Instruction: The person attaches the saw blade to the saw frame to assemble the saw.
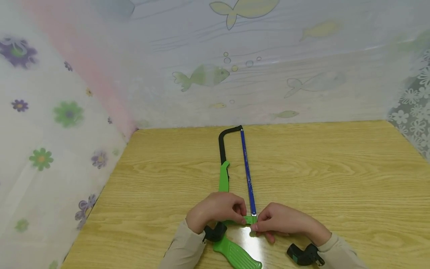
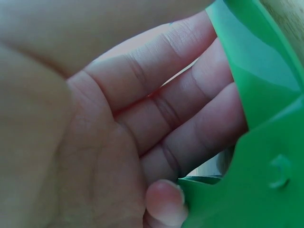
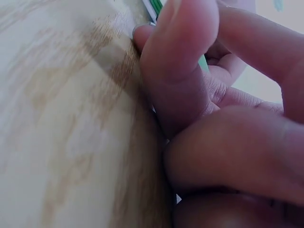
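A hacksaw with a green handle (image 1: pixel 236 255), a black front bow (image 1: pixel 221 144) and a blue blade (image 1: pixel 248 172) lies flat on the wooden table, pointing away from me. My left hand (image 1: pixel 218 209) grips the green frame (image 1: pixel 249 219) near the blade's close end. In the left wrist view, its fingers (image 2: pixel 190 99) lie against the green plastic. My right hand (image 1: pixel 283 220) pinches the corner where the blade meets the frame. A small green knob (image 1: pixel 252 234) shows under its thumb tip. In the right wrist view, curled fingers (image 3: pixel 180 71) hide most of that spot.
The wooden table (image 1: pixel 319 168) stretches out on both sides of the saw. Its back edge meets a wall (image 1: pixel 262 93) with a fish print, close beyond the saw's far end. A flowered wall (image 1: pixel 67 149) borders the left side.
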### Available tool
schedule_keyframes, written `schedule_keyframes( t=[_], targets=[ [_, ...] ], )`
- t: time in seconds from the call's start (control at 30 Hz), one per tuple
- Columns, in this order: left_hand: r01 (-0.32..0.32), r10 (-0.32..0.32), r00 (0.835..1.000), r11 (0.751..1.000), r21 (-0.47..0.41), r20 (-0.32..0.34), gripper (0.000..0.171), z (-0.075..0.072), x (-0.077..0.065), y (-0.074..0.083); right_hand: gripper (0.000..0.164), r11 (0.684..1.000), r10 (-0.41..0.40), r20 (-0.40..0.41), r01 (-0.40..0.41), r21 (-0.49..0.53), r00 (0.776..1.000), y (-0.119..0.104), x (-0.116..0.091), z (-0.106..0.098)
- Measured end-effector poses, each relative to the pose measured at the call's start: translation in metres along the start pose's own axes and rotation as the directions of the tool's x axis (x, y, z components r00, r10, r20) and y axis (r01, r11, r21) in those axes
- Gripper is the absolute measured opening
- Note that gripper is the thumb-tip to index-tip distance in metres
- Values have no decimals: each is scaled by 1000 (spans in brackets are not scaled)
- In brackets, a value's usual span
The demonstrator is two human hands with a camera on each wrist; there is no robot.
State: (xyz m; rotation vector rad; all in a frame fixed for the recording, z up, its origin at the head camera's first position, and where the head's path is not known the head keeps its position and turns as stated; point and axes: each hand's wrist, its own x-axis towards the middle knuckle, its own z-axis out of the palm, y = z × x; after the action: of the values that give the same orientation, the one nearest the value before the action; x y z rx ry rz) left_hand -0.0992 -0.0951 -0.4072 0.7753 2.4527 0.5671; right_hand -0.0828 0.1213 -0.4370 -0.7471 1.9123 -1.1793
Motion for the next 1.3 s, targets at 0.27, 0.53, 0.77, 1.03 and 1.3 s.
schedule_keyframes(
  t=[0.27,0.53,0.77,1.03,1.3],
  targets=[
    [-3,3,1000,1000,-4,-2,13,0,0,0,36,999,29,-12,-29,-21,1000,-1,-1,2],
    [3,-3,1000,1000,-5,-1,13,-2,-2,2,34,1000,7,15,-8,6,1000,-1,0,0],
    [4,-4,1000,1000,-15,1,12,-3,-2,1,33,1000,-11,32,11,6,999,0,0,-1],
    [10,-10,1000,1000,-10,-2,13,-3,-2,2,30,1000,-13,42,12,19,999,1,1,-3],
    [3,-3,1000,1000,-12,2,13,-1,-1,1,28,1000,-10,25,10,3,1000,2,0,-3]
  ],
)
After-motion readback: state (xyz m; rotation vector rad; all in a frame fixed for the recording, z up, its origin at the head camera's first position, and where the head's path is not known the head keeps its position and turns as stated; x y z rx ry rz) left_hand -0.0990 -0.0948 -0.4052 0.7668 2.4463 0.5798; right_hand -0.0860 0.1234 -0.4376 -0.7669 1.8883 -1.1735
